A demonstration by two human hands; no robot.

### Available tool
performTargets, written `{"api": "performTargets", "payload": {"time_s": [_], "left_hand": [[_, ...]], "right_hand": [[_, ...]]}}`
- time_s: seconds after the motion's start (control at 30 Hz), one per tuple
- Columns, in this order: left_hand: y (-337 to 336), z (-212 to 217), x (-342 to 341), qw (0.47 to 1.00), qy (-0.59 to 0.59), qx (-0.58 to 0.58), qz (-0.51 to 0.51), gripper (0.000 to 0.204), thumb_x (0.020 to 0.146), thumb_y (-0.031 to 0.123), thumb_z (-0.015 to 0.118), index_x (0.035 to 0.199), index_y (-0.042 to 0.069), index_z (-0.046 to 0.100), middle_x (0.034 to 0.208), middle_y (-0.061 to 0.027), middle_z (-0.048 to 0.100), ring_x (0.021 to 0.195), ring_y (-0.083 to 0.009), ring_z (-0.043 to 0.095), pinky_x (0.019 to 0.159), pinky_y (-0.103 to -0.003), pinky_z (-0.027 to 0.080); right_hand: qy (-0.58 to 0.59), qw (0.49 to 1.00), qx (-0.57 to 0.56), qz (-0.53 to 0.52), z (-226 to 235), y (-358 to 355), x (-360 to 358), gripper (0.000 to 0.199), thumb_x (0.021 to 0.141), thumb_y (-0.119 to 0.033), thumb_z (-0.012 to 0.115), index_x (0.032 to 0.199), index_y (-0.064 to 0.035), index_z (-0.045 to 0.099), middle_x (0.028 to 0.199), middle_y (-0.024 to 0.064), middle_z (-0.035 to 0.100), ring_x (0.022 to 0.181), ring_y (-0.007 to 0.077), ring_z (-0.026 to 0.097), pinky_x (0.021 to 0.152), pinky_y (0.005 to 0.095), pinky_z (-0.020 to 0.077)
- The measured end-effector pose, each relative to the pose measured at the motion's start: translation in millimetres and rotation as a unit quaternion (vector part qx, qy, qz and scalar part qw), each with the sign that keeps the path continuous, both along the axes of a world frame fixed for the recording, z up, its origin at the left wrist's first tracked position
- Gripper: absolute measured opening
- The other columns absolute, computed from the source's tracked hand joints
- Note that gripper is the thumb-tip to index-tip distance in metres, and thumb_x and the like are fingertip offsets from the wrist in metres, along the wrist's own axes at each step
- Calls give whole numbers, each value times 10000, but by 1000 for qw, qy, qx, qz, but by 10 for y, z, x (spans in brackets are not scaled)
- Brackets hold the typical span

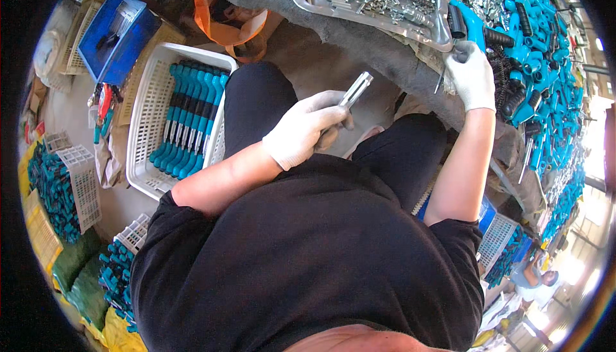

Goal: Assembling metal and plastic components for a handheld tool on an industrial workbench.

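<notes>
Tube in left grip, clear of bench edge

Single head-mounted fisheye view, looking steeply down over the person's own chest and lap. Near field is the black shirt; the workbench edge arcs across the top, floor baskets on the left. Heavy barrel distortion, dark rim vignette.
</notes>
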State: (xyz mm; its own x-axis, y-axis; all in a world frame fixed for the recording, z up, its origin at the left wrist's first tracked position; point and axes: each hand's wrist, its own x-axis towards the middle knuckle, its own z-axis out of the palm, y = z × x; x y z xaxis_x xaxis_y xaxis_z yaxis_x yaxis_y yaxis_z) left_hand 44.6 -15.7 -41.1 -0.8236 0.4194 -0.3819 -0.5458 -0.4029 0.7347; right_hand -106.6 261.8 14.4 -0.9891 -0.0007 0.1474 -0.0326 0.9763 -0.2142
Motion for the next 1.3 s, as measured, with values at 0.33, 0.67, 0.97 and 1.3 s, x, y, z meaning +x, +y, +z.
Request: {"api": "performTargets", "payload": {"time_s": [0.33, 0.67, 0.97, 1.3], "left_hand": [[38, 41, 26, 938, 212, -271, 41, 359, 933, 175, 522, 1256, 23, 553, 751, -1, 534, 598, -51, 447, 521, -211, 364], [32, 36, 79, 937, 194, -285, 49, 360, 915, 191, 551, 1236, 29, 574, 707, 3, 525, 572, -55, 459, 516, -229, 384], [-27, 103, 130, 975, 116, -182, 58, 330, 934, 187, 487, 1218, 33, 556, 698, 6, 514, 519, -58, 398, 472, -220, 327], [-148, 5, 128, 957, -126, 261, -1, 396, 1009, 378, 359, 1148, 45, 521, 680, -46, 496, 391, -91, 306, 358, -230, 254]], "right_hand": [[-8, 998, -56, -10, -35, -19, -21, 326, 803, -239, 669, 1049, -28, 642, 965, 164, 698, 923, 273, 678, 830, 338, 505], [-25, 998, -56, -7, -112, 132, -122, 359, 806, -211, 668, 1089, 7, 635, 973, 160, 698, 898, 200, 680, 799, 300, 507], [-35, 998, -51, -1, -126, 133, -136, 392, 794, -176, 639, 1141, 6, 622, 971, 146, 699, 831, 177, 677, 744, 297, 522], [-65, 998, 10, 2, -59, 165, -211, 400, 773, -176, 647, 1127, 9, 633, 921, 138, 705, 813, 174, 675, 739, 298, 512]]}}
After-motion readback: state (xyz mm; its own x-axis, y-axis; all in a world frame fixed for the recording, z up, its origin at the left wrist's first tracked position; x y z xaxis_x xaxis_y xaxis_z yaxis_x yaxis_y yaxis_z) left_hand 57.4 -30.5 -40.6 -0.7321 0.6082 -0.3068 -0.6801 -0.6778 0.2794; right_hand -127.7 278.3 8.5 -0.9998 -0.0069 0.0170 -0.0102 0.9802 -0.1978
